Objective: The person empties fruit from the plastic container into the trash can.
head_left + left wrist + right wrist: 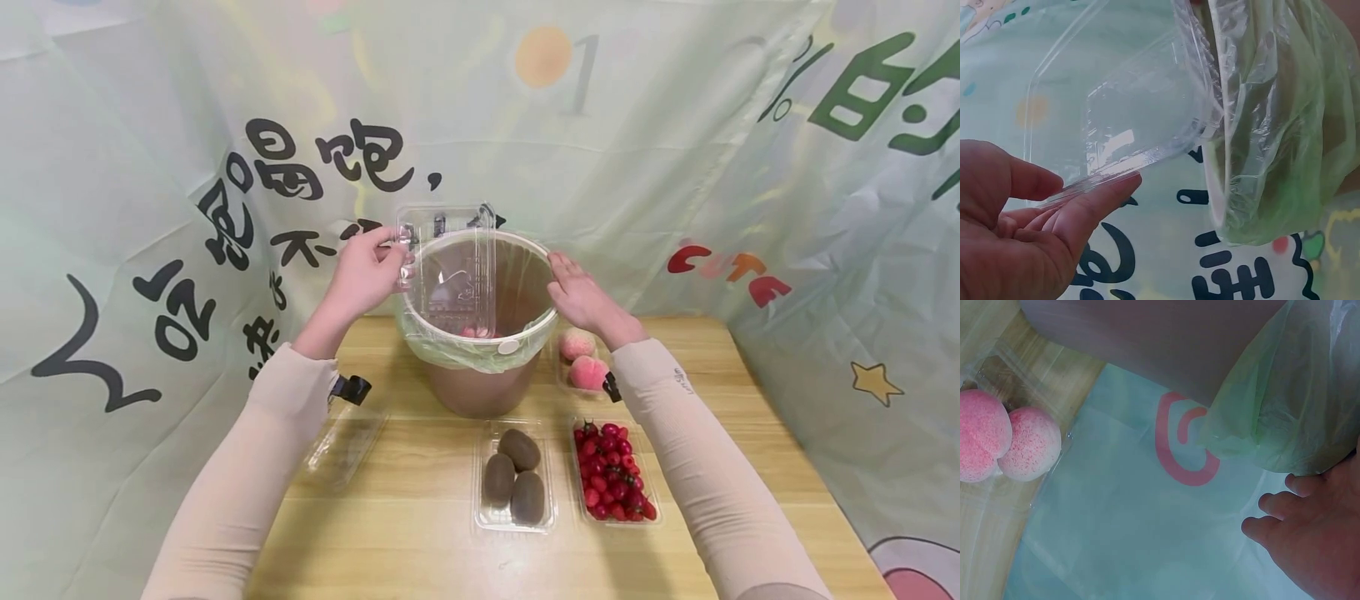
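Note:
My left hand (367,271) pinches the edge of a transparent plastic fruit box (453,275) between thumb and fingers. The box stands on edge over the mouth of a brown trash bin (480,387). In the left wrist view, the thumb lies above the box's edge and the fingers below it, close beside the bin liner. A pale green bag (1297,144) lines the bin and folds over its white rim (551,321). Against the rim's right side rests my right hand (581,292), fingers extended. Something red shows inside the bin, partly behind the box.
Two pink peaches (588,372) sit in a transparent box right of the bin. In front stand a box of three kiwis (527,497) and one of red berries (615,479). Another transparent box (341,450) lies by the left forearm. Printed cloth (637,167) surrounds the wooden table (397,533).

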Action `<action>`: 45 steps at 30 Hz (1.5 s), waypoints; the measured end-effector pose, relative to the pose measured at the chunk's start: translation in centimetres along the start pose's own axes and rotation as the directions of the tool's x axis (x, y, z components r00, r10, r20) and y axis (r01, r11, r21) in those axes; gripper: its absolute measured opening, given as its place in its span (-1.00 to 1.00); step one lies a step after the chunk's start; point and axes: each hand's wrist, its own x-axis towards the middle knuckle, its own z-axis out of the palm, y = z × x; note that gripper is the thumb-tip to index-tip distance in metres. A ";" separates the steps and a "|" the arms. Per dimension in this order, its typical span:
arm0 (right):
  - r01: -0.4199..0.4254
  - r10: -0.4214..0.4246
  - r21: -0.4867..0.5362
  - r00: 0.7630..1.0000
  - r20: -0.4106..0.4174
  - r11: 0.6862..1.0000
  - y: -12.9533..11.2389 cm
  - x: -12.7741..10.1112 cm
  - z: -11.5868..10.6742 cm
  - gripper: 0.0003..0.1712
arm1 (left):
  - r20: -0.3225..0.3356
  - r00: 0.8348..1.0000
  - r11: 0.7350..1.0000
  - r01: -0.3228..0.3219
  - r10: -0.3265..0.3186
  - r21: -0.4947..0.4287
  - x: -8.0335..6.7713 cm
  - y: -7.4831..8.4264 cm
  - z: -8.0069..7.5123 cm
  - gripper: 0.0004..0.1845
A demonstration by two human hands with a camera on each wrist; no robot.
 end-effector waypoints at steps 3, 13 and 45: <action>-0.005 0.005 0.008 1.000 -0.005 1.000 0.0 0.0 0.0 -0.22 | 0.003 1.000 1.000 -0.011 0.011 0.008 -0.5 0.2 -0.3 -0.58; 0.000 0.000 0.007 1.000 0.004 1.000 0.1 0.0 0.0 -0.22 | 0.029 1.000 1.000 0.002 -0.003 0.026 -2.4 0.1 -0.8 -0.57; -0.012 0.011 0.004 1.000 0.020 1.000 0.0 0.1 0.0 -0.22 | 0.098 0.989 0.992 0.115 -0.109 -0.059 -10.7 -8.4 0.5 -0.61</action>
